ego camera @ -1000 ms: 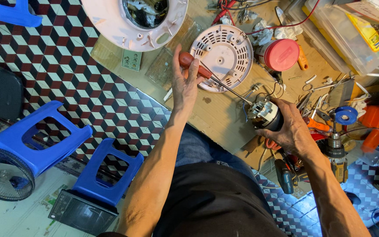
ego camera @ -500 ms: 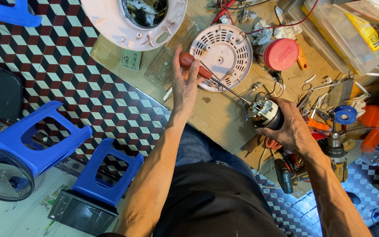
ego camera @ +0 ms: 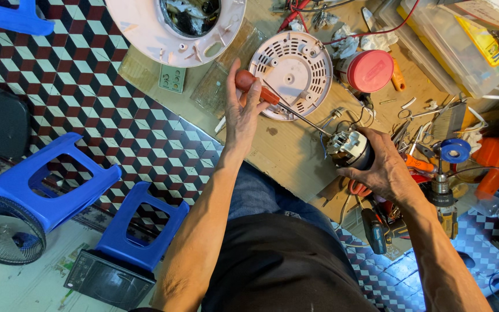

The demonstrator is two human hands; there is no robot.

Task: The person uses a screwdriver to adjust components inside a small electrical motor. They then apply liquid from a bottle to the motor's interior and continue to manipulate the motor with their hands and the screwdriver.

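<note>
My left hand grips the red handle of a screwdriver, whose thin metal shaft runs down to the right and meets a small electric motor. My right hand wraps around that motor and holds it on the brown cardboard sheet that covers the work surface. Wires trail from the motor's top. A round white vented plastic cover lies just behind the screwdriver handle.
A large white round housing sits at the top. A red lid, clear plastic boxes, a blue tape roll, cordless drills and loose tools crowd the right. Two blue stools and a fan stand on the floor, left.
</note>
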